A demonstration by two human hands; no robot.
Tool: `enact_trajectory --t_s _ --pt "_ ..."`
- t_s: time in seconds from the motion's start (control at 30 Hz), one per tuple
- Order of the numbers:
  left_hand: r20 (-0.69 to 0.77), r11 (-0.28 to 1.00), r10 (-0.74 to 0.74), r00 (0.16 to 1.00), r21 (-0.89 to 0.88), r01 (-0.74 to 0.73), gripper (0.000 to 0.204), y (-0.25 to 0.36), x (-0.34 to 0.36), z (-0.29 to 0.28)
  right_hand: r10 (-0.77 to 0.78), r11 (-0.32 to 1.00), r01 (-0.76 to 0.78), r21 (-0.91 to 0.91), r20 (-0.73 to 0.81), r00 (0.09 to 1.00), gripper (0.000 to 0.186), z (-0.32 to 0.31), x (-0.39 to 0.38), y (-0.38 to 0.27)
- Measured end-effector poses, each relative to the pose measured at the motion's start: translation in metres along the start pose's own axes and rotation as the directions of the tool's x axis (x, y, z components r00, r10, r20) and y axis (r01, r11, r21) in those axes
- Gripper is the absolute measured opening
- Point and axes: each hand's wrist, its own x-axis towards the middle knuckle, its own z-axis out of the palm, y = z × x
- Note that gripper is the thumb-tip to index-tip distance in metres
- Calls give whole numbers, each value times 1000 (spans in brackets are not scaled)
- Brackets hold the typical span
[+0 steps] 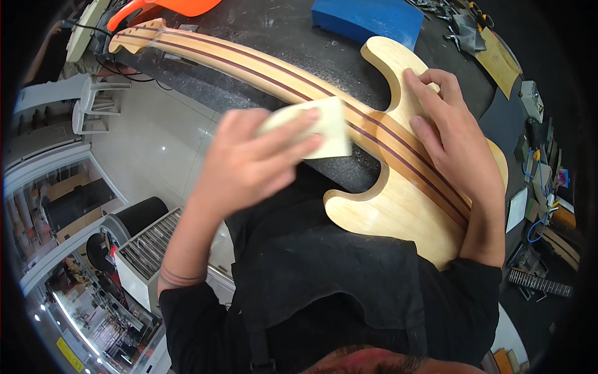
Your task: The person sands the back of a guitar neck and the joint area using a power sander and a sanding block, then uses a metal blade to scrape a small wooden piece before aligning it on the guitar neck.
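An unfinished electric guitar (398, 215) of pale wood lies across the dark bench, its back facing up. Dark stripes run along its long neck (249, 70) to the headstock (132, 38) at the far left. My left hand (252, 156) is closed on a pale yellow sheet of sandpaper (330, 134), which covers part of the neck near the body; motion blurs this hand slightly. On the body by the upper horn, my right hand (451, 124) rests with its fingers stretched out and holds nothing.
A blue block (370, 22) stands on the dusty dark bench (280, 28) beyond the body. An orange object (180, 6) lies by the headstock. Tools and a yellow sheet (500, 61) clutter the right side. White stools (96, 103) stand on the floor at left.
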Motion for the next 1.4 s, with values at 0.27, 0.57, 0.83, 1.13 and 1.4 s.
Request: enact_trajectory --t_s 0.27,0.57,0.83,1.13,1.4 --pt "-123 977 -181 976 -133 164 59 22 46 18 -23 1000 23 -10 -1 1000 53 2 4 -2" --pt "-92 984 -158 983 -92 150 52 -18 -44 -50 -5 1000 5 5 -16 1000 50 2 4 3" --pt "-196 278 -882 430 -950 138 75 -39 -108 -18 -43 992 54 113 -102 994 33 -6 16 13" --pt "-140 34 -847 513 -977 -211 87 -72 -101 -24 -258 965 256 55 29 966 36 6 27 -14" --pt "-139 17 -834 534 -974 -227 92 -86 -109 -22 -262 960 270 -76 96 960 38 12 23 -28"
